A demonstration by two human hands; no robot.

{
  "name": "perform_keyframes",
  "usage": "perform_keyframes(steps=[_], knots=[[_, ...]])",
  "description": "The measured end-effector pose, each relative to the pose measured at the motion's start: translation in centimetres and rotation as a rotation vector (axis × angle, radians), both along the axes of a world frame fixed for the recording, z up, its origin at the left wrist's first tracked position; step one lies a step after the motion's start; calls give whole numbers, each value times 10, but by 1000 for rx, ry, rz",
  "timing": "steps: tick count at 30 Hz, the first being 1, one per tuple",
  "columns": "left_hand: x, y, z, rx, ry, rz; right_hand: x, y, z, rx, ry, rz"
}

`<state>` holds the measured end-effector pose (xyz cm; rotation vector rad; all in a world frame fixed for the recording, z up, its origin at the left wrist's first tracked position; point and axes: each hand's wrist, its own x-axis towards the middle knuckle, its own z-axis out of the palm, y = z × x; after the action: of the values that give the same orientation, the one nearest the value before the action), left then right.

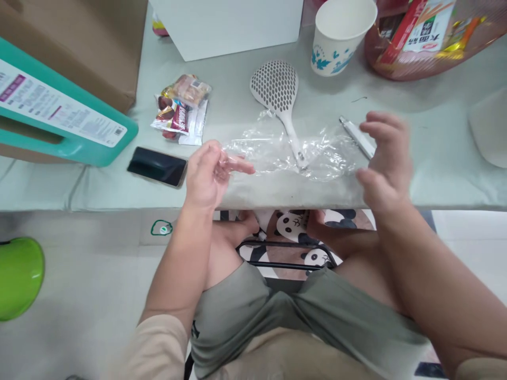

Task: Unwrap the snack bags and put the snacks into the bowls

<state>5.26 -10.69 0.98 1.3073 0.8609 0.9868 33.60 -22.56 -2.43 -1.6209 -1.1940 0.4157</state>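
Note:
A clear crinkled plastic bag [328, 155] spreads across the table in front of me. My left hand [209, 171] is at its left end, thumb and fingers closed on the film with one finger sticking out to the right. A light-grey skimmer [275, 84] with a honeycomb head points away from me, its handle end lying among the plastic. My right hand [386, 158] is slightly blurred, raised at the bag's right side with thumb and fingers apart and nothing between them. Beside it lies a slim white-and-silver pen-like tool [356, 136], partly hidden by the fingers.
A phone [158, 167] and small snack packets [182, 108] lie on the left. Further left stand a teal jug [79, 121] and a cardboard box [99, 42]. Behind are a white box [233, 24], a paper cup [336, 39] and a reddish snack bowl [396, 71].

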Motion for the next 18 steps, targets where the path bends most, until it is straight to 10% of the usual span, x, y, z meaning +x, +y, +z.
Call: perform_keyframes(steps=[10,18], knots=[[12,24,-9,-246,-18,15,-4,3,-8,73,-362,256],[14,28,-17,-16,-110,-30,-21,-2,-1,-63,579,316]])
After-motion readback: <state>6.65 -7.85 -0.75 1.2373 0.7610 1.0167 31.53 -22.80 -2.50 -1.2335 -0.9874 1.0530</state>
